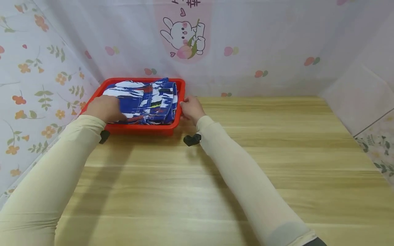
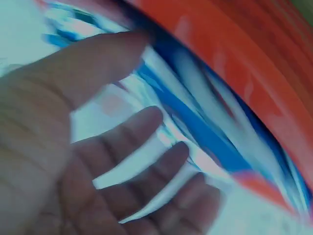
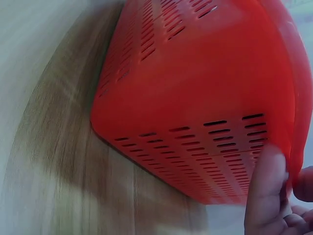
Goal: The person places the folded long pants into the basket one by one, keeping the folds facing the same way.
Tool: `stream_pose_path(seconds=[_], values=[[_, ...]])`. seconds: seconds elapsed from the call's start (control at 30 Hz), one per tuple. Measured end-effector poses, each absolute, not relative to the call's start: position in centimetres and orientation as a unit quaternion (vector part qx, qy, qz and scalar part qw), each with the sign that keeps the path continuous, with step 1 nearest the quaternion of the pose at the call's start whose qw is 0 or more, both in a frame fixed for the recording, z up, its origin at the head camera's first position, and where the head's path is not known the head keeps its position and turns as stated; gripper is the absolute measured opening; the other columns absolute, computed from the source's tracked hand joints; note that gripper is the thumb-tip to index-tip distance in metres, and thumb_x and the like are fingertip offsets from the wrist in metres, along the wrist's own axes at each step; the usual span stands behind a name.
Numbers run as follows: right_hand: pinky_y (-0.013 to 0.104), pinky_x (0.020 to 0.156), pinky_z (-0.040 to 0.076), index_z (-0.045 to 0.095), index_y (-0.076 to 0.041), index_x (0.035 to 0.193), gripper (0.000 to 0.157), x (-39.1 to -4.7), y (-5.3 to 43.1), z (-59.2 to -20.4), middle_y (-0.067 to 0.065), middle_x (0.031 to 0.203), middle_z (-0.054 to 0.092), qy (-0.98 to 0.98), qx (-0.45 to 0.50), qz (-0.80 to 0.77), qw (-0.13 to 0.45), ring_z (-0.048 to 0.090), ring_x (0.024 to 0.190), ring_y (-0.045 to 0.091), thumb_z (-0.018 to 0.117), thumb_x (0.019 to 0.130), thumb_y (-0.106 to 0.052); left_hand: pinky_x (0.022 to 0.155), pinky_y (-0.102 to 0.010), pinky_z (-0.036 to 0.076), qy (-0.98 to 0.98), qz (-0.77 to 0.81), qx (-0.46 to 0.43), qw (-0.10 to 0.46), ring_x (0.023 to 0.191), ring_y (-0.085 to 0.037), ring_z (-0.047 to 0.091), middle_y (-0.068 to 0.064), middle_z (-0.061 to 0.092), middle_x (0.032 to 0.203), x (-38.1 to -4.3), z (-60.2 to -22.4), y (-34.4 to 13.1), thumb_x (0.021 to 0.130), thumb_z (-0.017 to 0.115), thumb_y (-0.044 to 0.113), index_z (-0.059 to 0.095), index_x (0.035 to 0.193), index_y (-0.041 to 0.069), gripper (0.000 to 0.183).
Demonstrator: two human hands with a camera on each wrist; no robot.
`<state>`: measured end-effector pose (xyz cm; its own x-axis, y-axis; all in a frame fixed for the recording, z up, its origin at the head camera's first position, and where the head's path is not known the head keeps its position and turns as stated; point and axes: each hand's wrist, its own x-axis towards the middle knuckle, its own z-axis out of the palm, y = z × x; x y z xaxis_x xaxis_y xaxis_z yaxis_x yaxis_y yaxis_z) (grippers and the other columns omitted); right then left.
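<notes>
A red plastic basket (image 1: 141,127) with slotted walls stands on the table against the back curtain. Inside lies a folded garment (image 1: 132,106), blue and white with stitched seams and small red and yellow patches. My left hand (image 1: 104,106) is over the basket's left end, above the garment. In the left wrist view its thumb and loosely bent fingers (image 2: 142,125) are spread apart, with nothing held between them; that view is blurred. With my right hand (image 1: 192,108) I grip the basket's right rim, the thumb (image 3: 269,176) against the outer wall and a finger over the edge.
The wood-grain table (image 1: 261,147) stretches to the right and toward me. A floral curtain (image 1: 37,85) rises close on the left, and a pale curtain (image 1: 261,41) with a rabbit print hangs behind the basket. Another patterned sheet (image 1: 375,136) borders the right.
</notes>
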<state>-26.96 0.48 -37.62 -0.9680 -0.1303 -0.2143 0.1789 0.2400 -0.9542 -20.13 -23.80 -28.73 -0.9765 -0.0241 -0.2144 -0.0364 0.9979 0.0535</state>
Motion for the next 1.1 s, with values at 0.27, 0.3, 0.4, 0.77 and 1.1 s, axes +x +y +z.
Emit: stream_pose_path(seconds=[0.27,0.3,0.4,0.77,1.1], values=[[0.042,0.074,0.053,0.047,-0.008,0.114,0.022,-27.0,0.2,-37.5,0.013,0.090,0.056,0.759,0.027,-0.631,0.157,0.059,0.069,0.026,0.048,0.096,-0.021,0.077,-0.052,0.046,0.979,0.076,0.034,0.188,0.089,-0.029,0.052,-0.010,0.061,0.096,-20.6,-29.1,-18.5,0.072,0.066,0.059,0.059,0.115,0.010,0.065],[0.043,0.075,0.053,0.047,-0.008,0.114,0.022,-26.9,0.2,-37.5,0.013,0.090,0.056,0.758,0.026,-0.633,0.157,0.059,0.069,0.026,0.047,0.096,-0.022,0.078,-0.050,0.046,0.975,0.075,0.034,0.205,0.090,-0.029,0.052,-0.010,0.060,0.096,-20.8,-29.2,-18.2,0.072,0.068,0.057,0.060,0.114,0.011,0.063],[0.043,0.074,0.053,0.048,-0.008,0.114,0.023,-26.8,0.3,-37.4,0.013,0.090,0.057,0.758,0.022,-0.634,0.149,0.059,0.067,0.024,0.047,0.096,-0.022,0.079,-0.047,0.044,0.966,0.075,0.021,0.246,0.093,-0.029,0.050,-0.011,0.058,0.100,-21.8,-29.6,-17.7,0.070,0.072,0.053,0.059,0.113,0.012,0.061],[0.043,0.072,0.053,0.047,-0.007,0.114,0.023,-26.8,0.3,-37.3,0.012,0.091,0.057,0.769,0.006,-0.627,0.127,0.057,0.064,0.021,0.044,0.097,-0.023,0.072,-0.036,0.044,0.963,-0.009,0.005,0.268,0.089,-0.029,0.051,-0.013,0.057,0.095,-23.4,-30.6,-14.8,0.076,0.067,0.027,0.063,0.106,0.004,0.038],[0.045,0.074,0.052,0.049,-0.004,0.114,0.024,-27.1,1.8,-37.3,0.013,0.087,0.058,0.762,0.010,-0.637,0.118,0.059,0.072,0.031,0.044,0.097,-0.021,0.083,-0.040,0.045,0.938,0.038,-0.008,0.345,0.101,-0.029,0.050,-0.012,0.054,0.110,-24.9,-29.2,-13.6,0.071,0.073,0.040,0.054,0.119,0.009,0.060]])
